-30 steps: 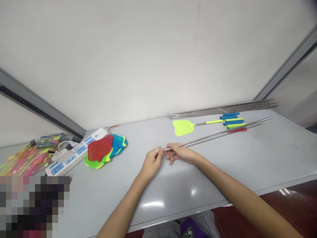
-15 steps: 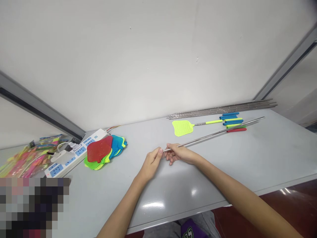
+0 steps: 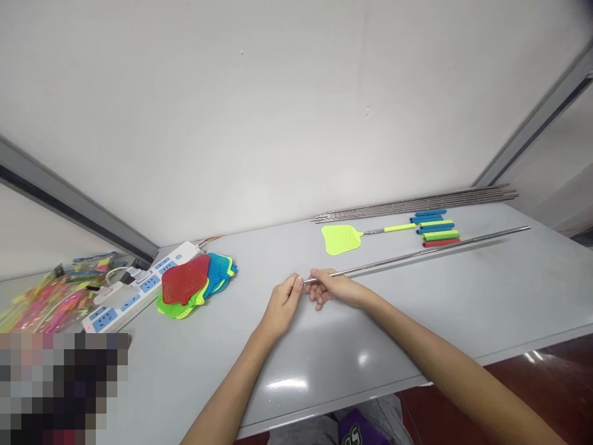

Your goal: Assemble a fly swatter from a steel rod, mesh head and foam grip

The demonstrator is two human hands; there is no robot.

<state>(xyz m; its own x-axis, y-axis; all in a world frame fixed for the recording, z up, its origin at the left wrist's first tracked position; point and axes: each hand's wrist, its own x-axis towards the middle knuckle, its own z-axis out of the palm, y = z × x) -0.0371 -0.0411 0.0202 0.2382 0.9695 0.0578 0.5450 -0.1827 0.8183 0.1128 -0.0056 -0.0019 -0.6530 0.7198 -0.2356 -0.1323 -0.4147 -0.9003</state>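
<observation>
A long silvery telescopic rod point(image 3: 398, 262) slants from my hands toward the right, over the table. Its thin near end is pinched between the thumb and fingers of my left hand point(image 3: 283, 303). Close beside it, my right hand point(image 3: 334, 287) grips the rod by thumb and forefinger, its other fingers loosely curled. Beyond the rod lies a yellow-green fly swatter point(image 3: 341, 239) with a metal shaft and a yellow-green handle. Near the rod's middle sit several coloured handle tubes point(image 3: 434, 227) in blue, yellow, green and red.
Several metal rods point(image 3: 417, 204) lie along the back wall. On the left, loose swatter heads point(image 3: 185, 279) overlap in a pile against a white power strip point(image 3: 121, 309) with plugs and a cable. Bagged colourful items point(image 3: 55, 290) lie beyond it. The table's front edge point(image 3: 509, 355) runs near my forearms.
The rod's far end has swung lower and now reaches farther right, past the red tube. Both hands stay almost where they were.
</observation>
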